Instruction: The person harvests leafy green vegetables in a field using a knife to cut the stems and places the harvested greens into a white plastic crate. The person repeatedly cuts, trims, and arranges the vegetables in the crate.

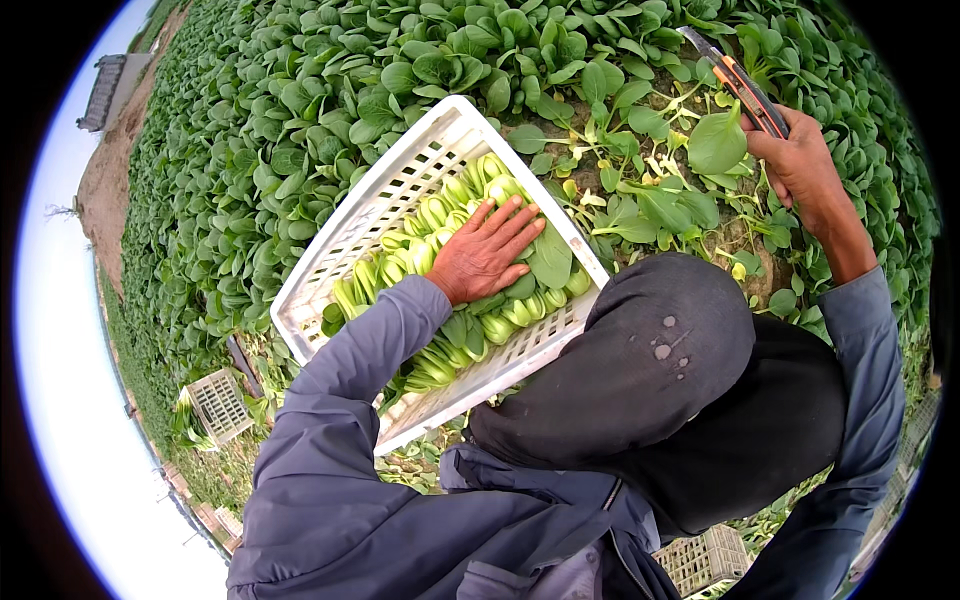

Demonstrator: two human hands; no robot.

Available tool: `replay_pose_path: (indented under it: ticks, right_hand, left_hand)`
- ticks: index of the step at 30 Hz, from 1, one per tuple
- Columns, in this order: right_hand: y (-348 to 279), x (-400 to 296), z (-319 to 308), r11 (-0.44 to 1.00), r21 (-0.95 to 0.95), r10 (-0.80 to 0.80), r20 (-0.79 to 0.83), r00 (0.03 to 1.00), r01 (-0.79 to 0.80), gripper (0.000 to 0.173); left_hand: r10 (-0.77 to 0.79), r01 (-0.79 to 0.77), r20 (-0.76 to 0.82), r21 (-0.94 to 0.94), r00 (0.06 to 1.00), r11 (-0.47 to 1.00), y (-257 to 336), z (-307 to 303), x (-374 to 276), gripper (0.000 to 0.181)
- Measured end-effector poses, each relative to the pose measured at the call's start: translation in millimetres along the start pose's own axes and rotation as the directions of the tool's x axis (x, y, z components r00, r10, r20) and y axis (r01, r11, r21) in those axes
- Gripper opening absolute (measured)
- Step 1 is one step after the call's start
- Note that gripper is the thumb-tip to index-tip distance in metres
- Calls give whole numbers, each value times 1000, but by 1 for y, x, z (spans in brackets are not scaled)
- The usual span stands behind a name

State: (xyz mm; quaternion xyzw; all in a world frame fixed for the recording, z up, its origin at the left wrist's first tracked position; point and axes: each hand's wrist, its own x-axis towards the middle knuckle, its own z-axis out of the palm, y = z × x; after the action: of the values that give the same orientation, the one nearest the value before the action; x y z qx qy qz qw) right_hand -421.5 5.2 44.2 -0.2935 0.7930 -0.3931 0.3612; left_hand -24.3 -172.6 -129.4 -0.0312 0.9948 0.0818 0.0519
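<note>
My left hand (486, 251) lies flat, fingers a little spread, on top of the bok choy (420, 255) packed in rows in a white plastic crate (525, 161). The pale green stem bases face up, with some dark leaves between the rows. My right hand (799, 154) grips a utility knife (742, 86) with an orange and black handle, its blade extended and pointing up and left. Beside that hand, a broad leaf (716, 141) rises over cut ground strewn with loose bok choy leaves (660, 206).
Dense standing bok choy (300, 112) fills the field beyond the crate. My bent knee (675, 330) presses close to the crate's right side. Another crate (219, 405) with greens stands at the left, and one more crate (705, 559) sits behind me at the bottom.
</note>
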Motion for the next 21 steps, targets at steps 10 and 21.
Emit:
replay_pose_path:
  ticks: [10,21]
  right_hand:
    - [39,-73,-44,987,-142,-128,-421,898,74,21]
    - [253,-389,-1,778,145,596,-477,646,-611,14]
  left_hand:
    - [-1,0,14,14,1000,1000,-2,6,8,70]
    - [-81,-53,-280,-438,956,897,6,-54,18,49]
